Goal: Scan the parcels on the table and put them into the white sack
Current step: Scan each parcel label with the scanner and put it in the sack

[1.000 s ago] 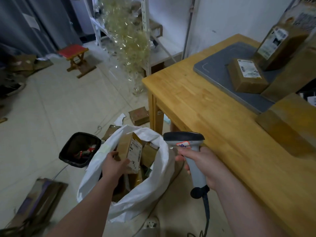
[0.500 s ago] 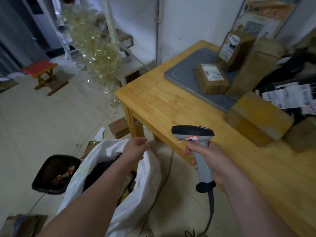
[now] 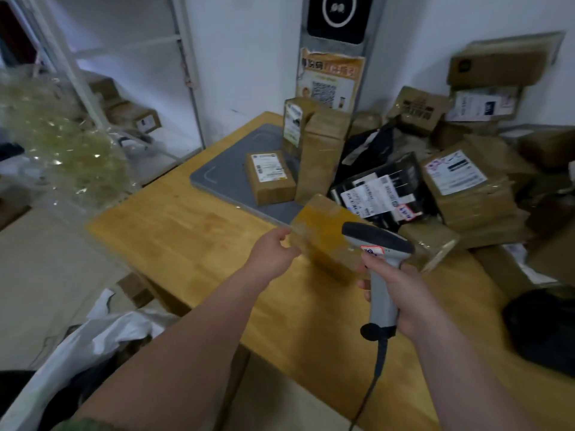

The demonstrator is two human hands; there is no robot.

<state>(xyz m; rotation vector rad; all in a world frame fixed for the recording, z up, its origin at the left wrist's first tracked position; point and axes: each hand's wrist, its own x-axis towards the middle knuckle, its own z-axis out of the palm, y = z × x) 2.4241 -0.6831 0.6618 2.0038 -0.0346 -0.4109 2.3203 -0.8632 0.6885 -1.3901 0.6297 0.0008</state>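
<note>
White sack (image 3: 93, 340) lies open on the floor, close to me, just beside the wooden desk (image 3: 193, 231). Over the desk's near edge the right hand (image 3: 407, 293) is closed around the grey handle of a scanner (image 3: 378, 244), and its dark head is turned toward the parcels. The cable (image 3: 370, 390) hangs down from the handle. The left hand (image 3: 272, 253) reaches forward, and its thumb and fingers meet the near corner of a brown parcel (image 3: 323, 231) wrapped in shiny tape. The picture is blurred there, so I cannot tell if it already grips.

Behind it a grey mat (image 3: 227, 178) lies on the desk with a small parcel (image 3: 270, 178) flat on it, label up, and tall parcels (image 3: 320, 160) stand upright next to it. To the right is a black parcel (image 3: 382, 194) with a white label, then a heap of parcels (image 3: 466, 188) reaching to the wall. A poster (image 3: 329, 82) with a square code hangs on the wall behind.
</note>
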